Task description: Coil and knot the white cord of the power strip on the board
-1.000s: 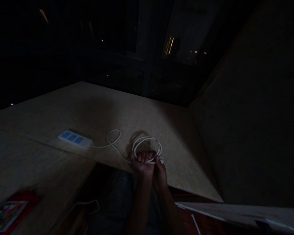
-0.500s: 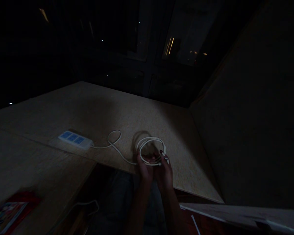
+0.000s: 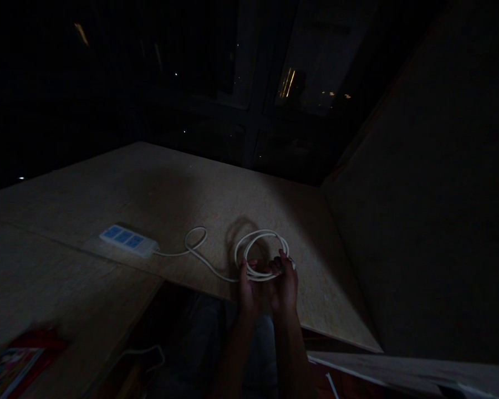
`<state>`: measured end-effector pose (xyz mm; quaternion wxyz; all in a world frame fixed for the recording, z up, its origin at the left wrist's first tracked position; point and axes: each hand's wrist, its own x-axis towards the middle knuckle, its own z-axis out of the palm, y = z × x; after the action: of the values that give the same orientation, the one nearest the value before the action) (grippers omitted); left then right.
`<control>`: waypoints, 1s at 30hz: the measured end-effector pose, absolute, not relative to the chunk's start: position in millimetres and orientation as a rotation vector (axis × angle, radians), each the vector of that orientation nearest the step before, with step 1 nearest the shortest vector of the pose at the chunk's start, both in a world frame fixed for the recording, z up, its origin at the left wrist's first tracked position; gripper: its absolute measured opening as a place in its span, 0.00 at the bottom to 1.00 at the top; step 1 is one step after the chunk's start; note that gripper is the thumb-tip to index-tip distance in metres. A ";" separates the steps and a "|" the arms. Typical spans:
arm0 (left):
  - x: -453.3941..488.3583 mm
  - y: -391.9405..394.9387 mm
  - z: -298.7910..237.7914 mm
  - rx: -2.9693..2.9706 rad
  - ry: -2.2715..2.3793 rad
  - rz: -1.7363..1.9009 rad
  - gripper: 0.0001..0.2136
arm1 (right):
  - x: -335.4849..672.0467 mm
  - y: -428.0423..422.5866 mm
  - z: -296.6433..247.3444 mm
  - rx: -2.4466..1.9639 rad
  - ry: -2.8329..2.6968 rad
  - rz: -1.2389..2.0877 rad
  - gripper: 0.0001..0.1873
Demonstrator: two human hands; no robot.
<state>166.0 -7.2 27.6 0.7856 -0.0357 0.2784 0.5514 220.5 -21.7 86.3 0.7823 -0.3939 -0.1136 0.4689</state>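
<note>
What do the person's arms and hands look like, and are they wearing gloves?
The left hand and right hand wear no gloves. The forearms are bare, with no sleeves showing. It's too dark to make out small marks.

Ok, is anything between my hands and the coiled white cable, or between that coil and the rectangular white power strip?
Nothing visible blocks either: your left hand and right hand both hold the coiled white cable, and only its own loose loop lies between it and the power strip.
</note>
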 end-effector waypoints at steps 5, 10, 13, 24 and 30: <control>127.5 0.9 38.1 -0.200 0.513 1.213 0.13 | 238.9 -23.3 82.9 -0.811 -0.246 1.033 0.19; 96.1 9.9 33.5 -0.097 0.493 1.095 0.16 | 257.7 -18.2 74.8 -0.858 -0.381 1.280 0.16; 82.1 13.9 25.8 -0.007 0.350 1.048 0.24 | 271.9 -12.1 70.6 -0.848 -0.440 1.530 0.18; 101.6 1.5 35.1 0.092 0.375 0.717 0.19 | 307.5 24.2 94.9 -1.110 -0.911 2.054 0.16; 136.7 -3.7 38.9 -0.041 0.513 0.857 0.14 | 293.8 54.0 113.7 -1.456 -1.390 1.873 0.21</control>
<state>136.7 -3.7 38.9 0.8776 -0.0197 0.2460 0.4110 293.8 54.0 113.7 0.1948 -0.5193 -0.4957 0.6683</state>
